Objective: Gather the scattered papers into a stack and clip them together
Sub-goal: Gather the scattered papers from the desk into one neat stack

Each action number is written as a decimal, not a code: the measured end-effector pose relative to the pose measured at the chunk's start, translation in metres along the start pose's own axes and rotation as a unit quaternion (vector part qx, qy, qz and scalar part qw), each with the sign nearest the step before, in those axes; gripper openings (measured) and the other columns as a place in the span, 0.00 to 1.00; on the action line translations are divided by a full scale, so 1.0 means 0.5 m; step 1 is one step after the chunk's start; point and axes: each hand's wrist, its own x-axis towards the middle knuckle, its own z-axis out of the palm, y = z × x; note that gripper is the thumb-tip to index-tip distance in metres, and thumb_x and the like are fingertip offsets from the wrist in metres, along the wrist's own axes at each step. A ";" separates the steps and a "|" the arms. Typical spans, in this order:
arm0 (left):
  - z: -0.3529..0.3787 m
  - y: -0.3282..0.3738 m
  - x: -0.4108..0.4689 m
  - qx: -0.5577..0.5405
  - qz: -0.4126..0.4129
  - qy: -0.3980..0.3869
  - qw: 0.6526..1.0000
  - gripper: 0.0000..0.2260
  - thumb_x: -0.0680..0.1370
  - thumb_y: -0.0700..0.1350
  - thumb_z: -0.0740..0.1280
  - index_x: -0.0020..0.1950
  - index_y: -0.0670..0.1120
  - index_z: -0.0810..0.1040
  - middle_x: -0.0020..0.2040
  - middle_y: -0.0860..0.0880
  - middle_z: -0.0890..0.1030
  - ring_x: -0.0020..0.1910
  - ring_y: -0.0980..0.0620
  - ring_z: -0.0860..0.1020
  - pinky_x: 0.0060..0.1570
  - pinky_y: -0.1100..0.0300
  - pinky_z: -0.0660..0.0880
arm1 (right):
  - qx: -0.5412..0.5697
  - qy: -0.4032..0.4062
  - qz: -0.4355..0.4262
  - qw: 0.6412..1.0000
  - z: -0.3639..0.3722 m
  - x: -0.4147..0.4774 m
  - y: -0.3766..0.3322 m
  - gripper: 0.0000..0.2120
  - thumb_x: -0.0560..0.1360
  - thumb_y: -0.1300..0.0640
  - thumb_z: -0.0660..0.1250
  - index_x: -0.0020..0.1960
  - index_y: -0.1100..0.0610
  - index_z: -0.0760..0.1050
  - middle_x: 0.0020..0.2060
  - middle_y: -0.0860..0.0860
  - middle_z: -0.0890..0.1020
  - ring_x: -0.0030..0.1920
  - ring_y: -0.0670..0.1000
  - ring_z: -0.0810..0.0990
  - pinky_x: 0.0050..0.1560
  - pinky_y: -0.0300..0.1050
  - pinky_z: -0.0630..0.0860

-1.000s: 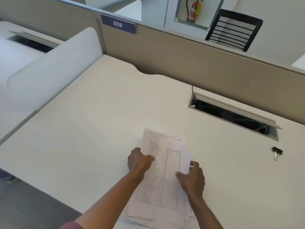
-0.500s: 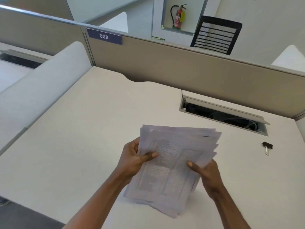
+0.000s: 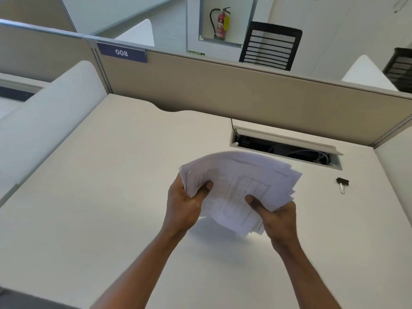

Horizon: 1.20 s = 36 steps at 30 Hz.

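Note:
A loose stack of printed papers [image 3: 240, 184] hangs in the air above the white desk [image 3: 107, 197], its sheets fanned and uneven at the right and lower edges. My left hand [image 3: 186, 202] grips the stack's left edge, thumb on top. On the lower right edge my right hand [image 3: 275, 216] holds the stack, thumb pressed on the top sheet. A black binder clip [image 3: 342, 184] lies on the desk to the right of the papers, apart from both hands.
An open cable slot [image 3: 285, 148] with wires is set into the desk behind the papers. A beige partition [image 3: 223, 90] with an "008" label [image 3: 121, 52] closes the far side. A white divider [image 3: 44, 112] borders the left.
The papers lay flat on the desk under both hands; now both hands have lifted them off the surface and turned the stack. The view has tilted upward.

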 end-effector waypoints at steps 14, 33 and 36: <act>-0.046 -0.070 -0.011 0.022 -0.074 -0.063 0.995 0.15 0.76 0.37 0.80 0.60 0.49 0.85 0.53 0.54 0.90 0.53 0.57 0.88 0.48 0.66 0.82 | -0.050 0.002 0.083 0.995 -0.017 -0.035 0.083 0.22 0.62 0.69 0.86 0.47 0.48 0.84 0.42 0.38 0.89 0.42 0.40 0.87 0.40 0.41 0.86; -0.067 -0.053 0.016 0.023 -0.076 -0.119 0.990 0.12 0.69 0.40 0.84 0.49 0.54 0.90 0.51 0.48 0.91 0.51 0.47 0.89 0.54 0.46 0.86 | 0.067 0.058 0.039 0.995 0.033 -0.071 0.085 0.28 0.61 0.54 0.84 0.60 0.56 0.82 0.55 0.55 0.88 0.56 0.57 0.85 0.54 0.53 0.82; -0.070 -0.057 0.011 0.036 -0.075 -0.124 0.989 0.11 0.71 0.39 0.84 0.50 0.51 0.90 0.50 0.48 0.91 0.51 0.46 0.89 0.54 0.43 0.87 | 0.095 0.076 0.051 0.991 0.038 -0.075 0.093 0.24 0.63 0.62 0.83 0.58 0.58 0.84 0.54 0.58 0.88 0.55 0.57 0.84 0.54 0.53 0.81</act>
